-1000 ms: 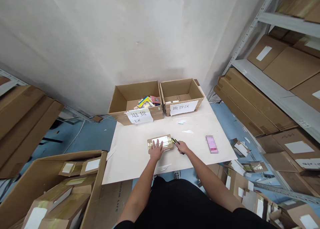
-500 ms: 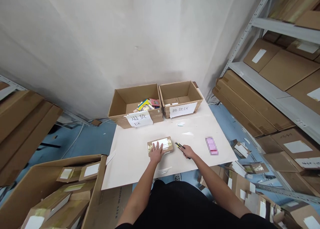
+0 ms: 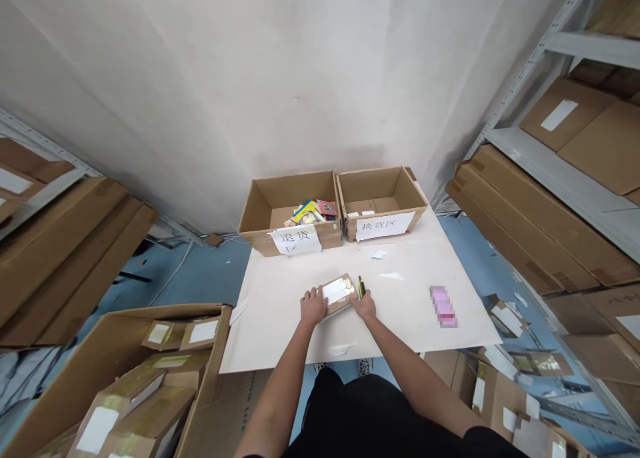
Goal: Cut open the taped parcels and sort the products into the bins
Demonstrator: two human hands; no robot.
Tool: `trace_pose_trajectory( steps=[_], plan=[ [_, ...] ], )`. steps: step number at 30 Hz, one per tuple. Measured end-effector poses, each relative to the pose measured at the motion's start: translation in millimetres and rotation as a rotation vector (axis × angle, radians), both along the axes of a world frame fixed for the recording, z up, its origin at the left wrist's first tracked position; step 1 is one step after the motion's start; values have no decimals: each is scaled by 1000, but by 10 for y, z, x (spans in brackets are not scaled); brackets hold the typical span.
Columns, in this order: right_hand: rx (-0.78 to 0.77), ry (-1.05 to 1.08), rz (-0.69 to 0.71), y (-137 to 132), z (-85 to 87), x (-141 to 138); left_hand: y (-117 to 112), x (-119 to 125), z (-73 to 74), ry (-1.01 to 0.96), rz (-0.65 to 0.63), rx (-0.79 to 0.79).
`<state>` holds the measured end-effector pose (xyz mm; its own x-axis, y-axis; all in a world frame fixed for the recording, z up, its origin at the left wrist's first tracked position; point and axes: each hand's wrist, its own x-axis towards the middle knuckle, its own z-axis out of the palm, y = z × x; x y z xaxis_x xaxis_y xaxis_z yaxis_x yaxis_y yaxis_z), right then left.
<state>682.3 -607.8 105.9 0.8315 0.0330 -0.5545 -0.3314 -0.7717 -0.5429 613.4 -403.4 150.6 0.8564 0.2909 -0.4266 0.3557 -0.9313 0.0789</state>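
A small brown cardboard box (image 3: pixel 336 294), taped and with a white label on top, sits turned at an angle on the white table (image 3: pixel 280 325). Its left end is gripped by my left hand (image 3: pixel 313 306), fingers bent over the edge. My right hand (image 3: pixel 364 305) touches the box's right end while closed around a yellow and black utility knife (image 3: pixel 361 287), which points away from me. Part of the knife is hidden in the palm.
At the table's back stand two open labelled cartons, the left carton (image 3: pixel 260 241) holding colourful packets and the right carton (image 3: pixel 417 225). A blurred pink item (image 3: pixel 443 306) lies right. A large carton of parcels (image 3: pixel 220 325) is at left; loaded shelves (image 3: pixel 520 148) flank the right.
The box has turned, its right end swinging away from me. My left hand has shifted from its top to its left end, and my right hand has brought the knife against its right end.
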Motion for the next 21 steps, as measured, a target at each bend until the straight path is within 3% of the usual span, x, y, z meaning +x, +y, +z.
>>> trace_pose_trajectory(
  steps=[5,8,12,15,18,21],
  plan=[
    [-70,-64,43,400,278,720,-60,-185,40,106,-39,-76],
    [-31,-80,89,382,378,905,-111,-109,54,47,-81,-96],
    [-54,-123,-66,-52,229,536,-153,145,13,1,-302,-121],
    [-45,-30,27,-336,-2,39,-215,231,-90,58,-421,-105],
    [-17,22,51,-363,-126,-166,-329,146,-224,33,-308,-44],
    [-56,-18,0,-178,-39,95,-456,11,-293,17,-142,37]
  ],
)
